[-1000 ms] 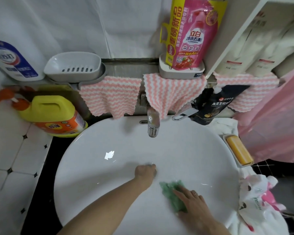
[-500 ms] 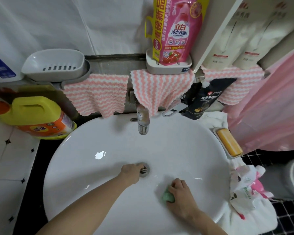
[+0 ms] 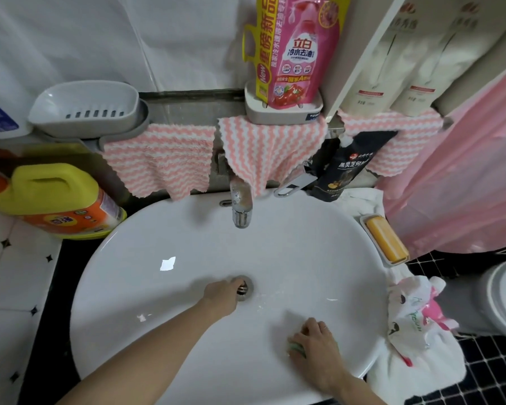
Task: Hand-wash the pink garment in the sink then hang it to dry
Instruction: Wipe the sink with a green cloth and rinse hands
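Within the last second my right hand [image 3: 316,343] had bunched the green cloth [image 3: 296,348] at 5 o'clock in the sink [image 3: 187,244] and gripped it. My left hand [image 3: 222,293] stayed at the drain plug [image 3: 244,287]; whether it pinched the plug I could not tell. The pink garment [image 3: 465,185], I believe, hung at 2 o'clock outside the sink, so I judged the washing not yet begun.

Your left grip [image 3: 222,293] holds the drain stopper [image 3: 244,287] at the middle of the sink [image 3: 158,331]. Your right grip [image 3: 316,343] curls over a green cloth [image 3: 295,347] near the sink's front right edge, beside the white-and-pink garment [image 3: 412,323] draped there.
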The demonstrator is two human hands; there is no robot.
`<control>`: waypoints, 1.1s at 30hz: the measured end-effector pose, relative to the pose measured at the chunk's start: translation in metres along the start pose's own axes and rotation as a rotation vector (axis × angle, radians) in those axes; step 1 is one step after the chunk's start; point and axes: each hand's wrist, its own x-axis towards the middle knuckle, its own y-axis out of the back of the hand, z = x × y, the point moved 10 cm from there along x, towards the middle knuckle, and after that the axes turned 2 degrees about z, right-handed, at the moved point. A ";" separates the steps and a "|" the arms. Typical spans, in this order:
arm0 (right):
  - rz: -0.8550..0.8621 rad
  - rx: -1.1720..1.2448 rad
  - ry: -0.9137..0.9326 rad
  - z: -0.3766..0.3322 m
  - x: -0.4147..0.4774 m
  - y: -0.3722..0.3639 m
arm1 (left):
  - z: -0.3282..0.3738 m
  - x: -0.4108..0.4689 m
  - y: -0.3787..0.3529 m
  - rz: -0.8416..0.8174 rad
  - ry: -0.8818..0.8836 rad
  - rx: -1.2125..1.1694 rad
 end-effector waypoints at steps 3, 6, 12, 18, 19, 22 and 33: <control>0.046 -0.043 -0.050 0.005 -0.008 -0.001 | -0.004 -0.003 0.006 0.056 0.007 -0.038; 0.065 0.016 -0.048 0.006 -0.013 -0.003 | -0.013 -0.014 0.013 0.143 0.034 -0.120; 0.165 0.370 -0.030 0.007 -0.019 0.008 | -0.050 -0.045 0.010 0.236 0.178 -0.311; 0.135 0.892 -0.333 0.035 -0.001 0.037 | -0.076 -0.073 0.002 0.247 0.275 -0.502; 0.104 1.035 -0.411 0.037 0.005 0.032 | -0.078 -0.077 0.002 0.255 0.289 -0.529; 0.002 1.218 -0.515 0.020 0.026 0.019 | -0.082 -0.086 0.003 0.281 0.316 -0.581; 0.128 1.233 -0.696 -0.062 0.072 0.013 | -0.087 -0.106 0.010 0.354 0.333 -0.658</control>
